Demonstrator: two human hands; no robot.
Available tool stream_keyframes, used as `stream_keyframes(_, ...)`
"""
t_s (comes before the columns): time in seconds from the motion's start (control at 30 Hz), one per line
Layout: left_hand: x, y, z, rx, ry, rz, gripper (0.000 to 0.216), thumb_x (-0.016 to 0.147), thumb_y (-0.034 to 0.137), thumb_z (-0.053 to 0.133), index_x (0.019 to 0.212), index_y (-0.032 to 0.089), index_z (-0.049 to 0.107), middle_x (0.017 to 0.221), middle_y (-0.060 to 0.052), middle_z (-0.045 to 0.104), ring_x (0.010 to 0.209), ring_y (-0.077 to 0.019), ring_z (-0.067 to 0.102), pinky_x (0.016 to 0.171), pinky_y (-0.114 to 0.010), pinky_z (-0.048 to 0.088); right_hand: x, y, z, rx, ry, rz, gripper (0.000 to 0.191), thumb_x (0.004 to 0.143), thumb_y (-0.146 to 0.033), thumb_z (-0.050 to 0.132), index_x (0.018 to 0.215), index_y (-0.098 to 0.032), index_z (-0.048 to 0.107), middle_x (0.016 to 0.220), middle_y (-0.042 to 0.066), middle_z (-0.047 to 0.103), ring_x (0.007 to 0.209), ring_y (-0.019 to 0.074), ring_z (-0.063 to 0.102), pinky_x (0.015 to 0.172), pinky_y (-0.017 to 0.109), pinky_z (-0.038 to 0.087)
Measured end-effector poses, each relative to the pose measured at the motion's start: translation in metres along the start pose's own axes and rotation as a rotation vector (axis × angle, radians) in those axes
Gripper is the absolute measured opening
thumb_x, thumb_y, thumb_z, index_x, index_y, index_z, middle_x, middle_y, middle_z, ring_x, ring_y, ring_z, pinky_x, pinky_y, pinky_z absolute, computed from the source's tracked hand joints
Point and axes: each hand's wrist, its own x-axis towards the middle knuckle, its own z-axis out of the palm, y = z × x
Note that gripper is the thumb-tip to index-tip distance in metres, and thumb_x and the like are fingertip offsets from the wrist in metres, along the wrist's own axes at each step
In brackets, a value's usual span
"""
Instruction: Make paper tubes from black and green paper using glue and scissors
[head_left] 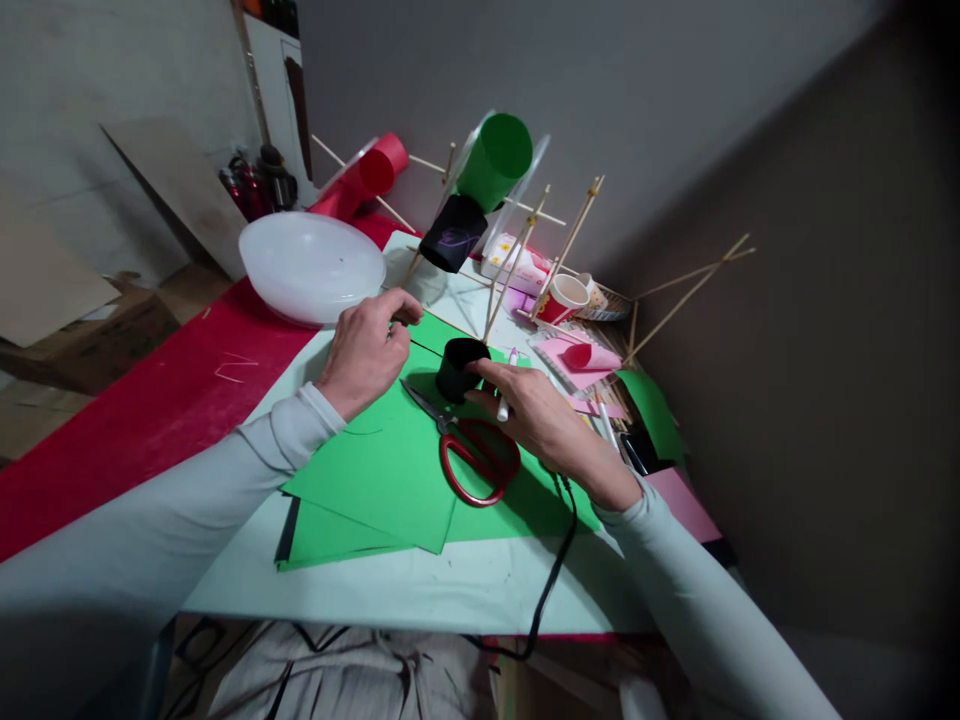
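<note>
My left hand (369, 348) is curled, its fingertips pinched on a thin wooden stick (431, 322) near the top edge of the green paper sheets (375, 480). My right hand (534, 405) touches a small black paper cylinder (459, 366) that stands upright on the green paper; a white marker (505, 400) is tucked between its fingers. Red-handled scissors (480, 452) lie shut on the green paper just below my right hand.
A white plastic bowl (311, 265) sits upside down at the back left on red sheet (150, 410). A skewer frame (525, 240) carries green, red and black paper cylinders. Paper cups, pink paper and pens lie at the right. A black cable (551, 580) runs off the front edge.
</note>
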Motion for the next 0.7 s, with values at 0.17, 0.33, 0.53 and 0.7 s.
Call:
stream_keyframes(0.17, -0.001, -0.001, 0.001, 0.009, -0.01, 0.01, 0.034, 0.08, 0.005, 0.046, 0.097, 0.02, 0.071, 0.101, -0.007, 0.08, 0.093, -0.0261, 0.073, 0.093, -0.044, 0.056, -0.013, 0.001, -0.008, 0.021, 0.083, -0.012, 0.037, 0.102, -0.019, 0.057, 0.139, -0.015, 0.057, 0.105, 0.012, 0.078, 0.081, 0.0226, 0.07, 0.073, 0.031, 0.046)
stream_keyframes(0.33, -0.001, -0.003, 0.002, 0.011, -0.01, 0.018, 0.032, 0.08, 0.007, 0.049, 0.095, 0.022, 0.073, 0.102, -0.006, 0.081, 0.093, -0.0268, 0.073, 0.093, -0.045, 0.056, -0.033, 0.022, -0.008, 0.042, 0.271, 0.003, 0.035, 0.102, -0.023, 0.055, 0.136, -0.014, 0.057, 0.09, 0.007, 0.075, 0.074, 0.0197, 0.068, 0.071, 0.03, 0.049)
stream_keyframes(0.53, -0.004, -0.001, 0.004, -0.022, -0.032, 0.087, 0.024, 0.086, 0.018, 0.052, 0.093, 0.022, 0.074, 0.104, -0.009, 0.08, 0.1, -0.0298, 0.073, 0.097, -0.048, 0.055, -0.055, 0.049, 0.004, 0.036, 0.358, 0.044, 0.019, 0.102, -0.021, 0.053, 0.114, -0.017, 0.067, 0.097, 0.01, 0.077, 0.081, 0.0212, 0.072, 0.073, 0.031, 0.052)
stream_keyframes(0.7, -0.008, 0.011, 0.0, -0.08, -0.126, 0.211, 0.026, 0.095, 0.037, 0.054, 0.106, 0.023, 0.073, 0.113, -0.009, 0.077, 0.109, -0.0291, 0.071, 0.1, -0.047, 0.055, -0.061, 0.048, 0.007, 0.01, 0.276, 0.023, 0.02, 0.1, -0.013, 0.051, 0.11, -0.016, 0.068, 0.097, 0.012, 0.073, 0.077, 0.0205, 0.068, 0.067, 0.03, 0.046)
